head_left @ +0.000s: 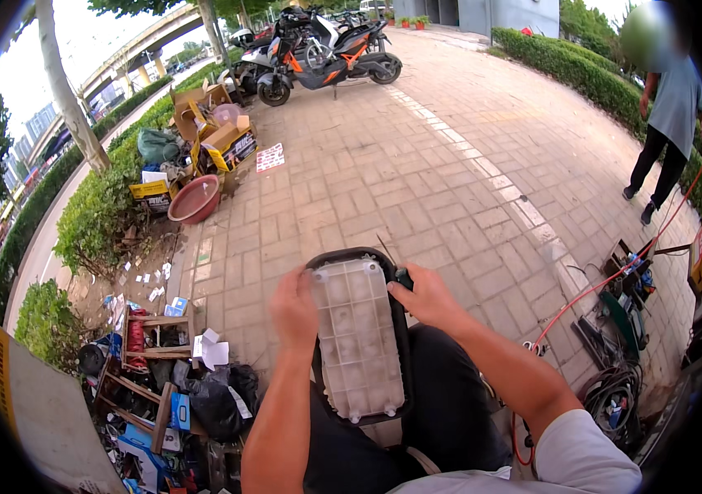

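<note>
A translucent white ribbed plastic panel in a black rim lies lengthwise on my thighs, its grid of ribs facing up. Small round feet or knobs show near its corners. Around the upper left of the rim curls my left hand, somewhat blurred, with its fingertips over the edge. My right hand is closed on a screwdriver with a dark handle, held at the rim's upper right. The thin shaft points up and to the left, its tip apart from the panel.
Left lie wooden frames, a black plastic bag and litter. A reddish basin and cardboard boxes stand farther off. Right are a red hose, coiled cables and tools. A person stands beyond, motorcycles at the back.
</note>
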A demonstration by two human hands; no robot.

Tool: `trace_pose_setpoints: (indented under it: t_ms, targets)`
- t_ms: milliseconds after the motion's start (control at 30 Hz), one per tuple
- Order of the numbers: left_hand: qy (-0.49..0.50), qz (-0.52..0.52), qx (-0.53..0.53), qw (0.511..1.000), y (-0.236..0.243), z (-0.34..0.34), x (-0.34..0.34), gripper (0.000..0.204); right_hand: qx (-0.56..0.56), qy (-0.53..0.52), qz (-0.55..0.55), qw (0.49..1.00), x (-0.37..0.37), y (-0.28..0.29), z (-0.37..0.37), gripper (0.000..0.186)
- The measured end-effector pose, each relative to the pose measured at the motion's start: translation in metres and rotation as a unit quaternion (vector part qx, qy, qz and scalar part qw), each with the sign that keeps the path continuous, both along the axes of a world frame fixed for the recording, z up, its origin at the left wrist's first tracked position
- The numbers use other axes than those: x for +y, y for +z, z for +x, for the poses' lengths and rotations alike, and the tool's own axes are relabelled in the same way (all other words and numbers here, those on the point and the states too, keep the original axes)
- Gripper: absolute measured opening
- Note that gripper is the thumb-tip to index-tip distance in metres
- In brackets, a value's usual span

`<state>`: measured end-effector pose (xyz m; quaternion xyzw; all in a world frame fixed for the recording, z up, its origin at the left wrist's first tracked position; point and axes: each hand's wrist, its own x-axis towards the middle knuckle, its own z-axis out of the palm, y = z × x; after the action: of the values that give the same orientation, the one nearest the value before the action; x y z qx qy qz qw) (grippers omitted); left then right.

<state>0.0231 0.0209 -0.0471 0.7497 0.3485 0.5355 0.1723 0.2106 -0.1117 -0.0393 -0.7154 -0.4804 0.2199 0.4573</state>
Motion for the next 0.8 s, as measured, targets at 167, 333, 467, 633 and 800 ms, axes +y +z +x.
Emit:
trace_pose_setpoints:
  t_ms: [167, 333, 467, 633, 800]
  targets:
    - [0.005, 0.038, -0.028, 0.999, -0.004, 0.007, 0.004, 0.014, -0.155, -0.044, 0.037, 0.986, -0.003, 0.003, -0.003, 0.032]
    - [0.010, 0.025, 0.015, 1.000, -0.001, -0.004, 0.006, 0.014, -0.276, -0.010, 0.083, 0.958, -0.013, 0.049, -0.027, 0.023]
    - [-0.013, -0.047, 0.018, 0.999, 0.009, -0.007, 0.001, 0.015, -0.368, 0.088, 0.081, 0.922, -0.009, 0.068, -0.028, 0.015]
    - [0.000, -0.039, -0.023, 0.999, 0.010, -0.003, -0.002, 0.015, -0.398, 0.134, 0.056, 0.906, 0.012, 0.085, -0.031, 0.017]
    - [0.016, -0.045, -0.029, 0.998, 0.006, 0.000, 0.000, 0.015, -0.401, 0.173, -0.028, 0.899, 0.034, 0.114, -0.027, 0.019]
